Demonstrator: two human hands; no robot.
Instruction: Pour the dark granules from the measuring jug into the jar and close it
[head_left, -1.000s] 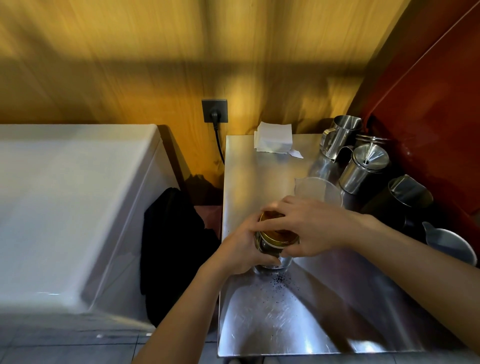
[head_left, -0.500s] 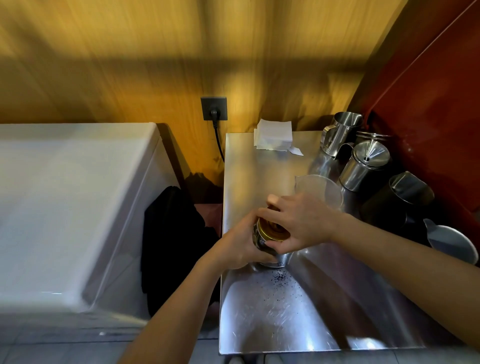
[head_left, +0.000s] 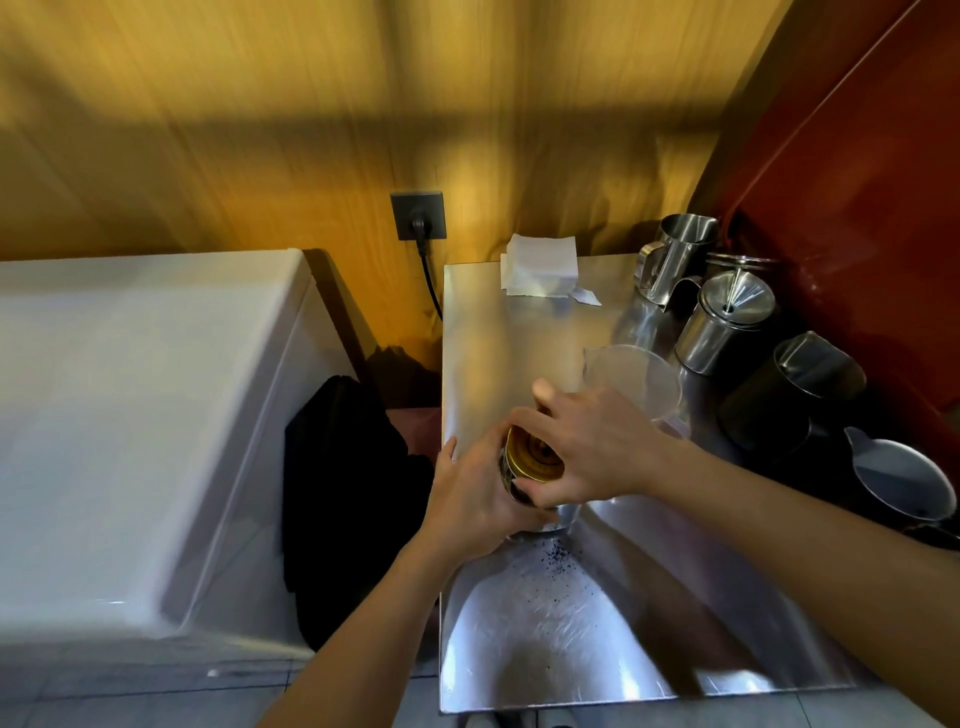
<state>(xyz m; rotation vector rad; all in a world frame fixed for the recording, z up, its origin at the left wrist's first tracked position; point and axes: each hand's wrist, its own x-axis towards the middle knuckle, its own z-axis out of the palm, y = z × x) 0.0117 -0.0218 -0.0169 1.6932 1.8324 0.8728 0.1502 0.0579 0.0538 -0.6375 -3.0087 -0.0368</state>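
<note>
The glass jar (head_left: 540, 506) stands on the steel worktop (head_left: 498, 353), held between both hands. The left hand (head_left: 475, 493) wraps around the jar's left side, fingers closed on the glass. The right hand (head_left: 597, 452) comes over from the right, with thumb and fingers closed on the rim of the gold lid (head_left: 535, 457). The lid sits on the jar's mouth; whether it is fully seated cannot be told. Dark contents show through the glass just below the lid.

Spilled dark granules (head_left: 556, 558) lie scattered on the worktop directly below the hands, on the side nearer the person.

The clear measuring jug (head_left: 636, 382) stands upright on the worktop just beyond the right hand, its spout toward the left. It appears empty.

Farther beyond and to the right of the right hand stands a group of metal vessels: a steel pitcher (head_left: 675, 254), a steel pot with a funnel-shaped lid (head_left: 727, 322), a dark pitcher (head_left: 795, 389) and a white-lined jug (head_left: 898, 478) nearest the right forearm.

Folded white paper napkins (head_left: 540, 273) lie at the far edge of the worktop, well beyond both hands. A wall socket (head_left: 420, 215) with a black plug is mounted on the wooden wall beyond the left hand. A black cloth (head_left: 348, 499) hangs to the left of the left forearm, beside a white appliance (head_left: 130, 415).
</note>
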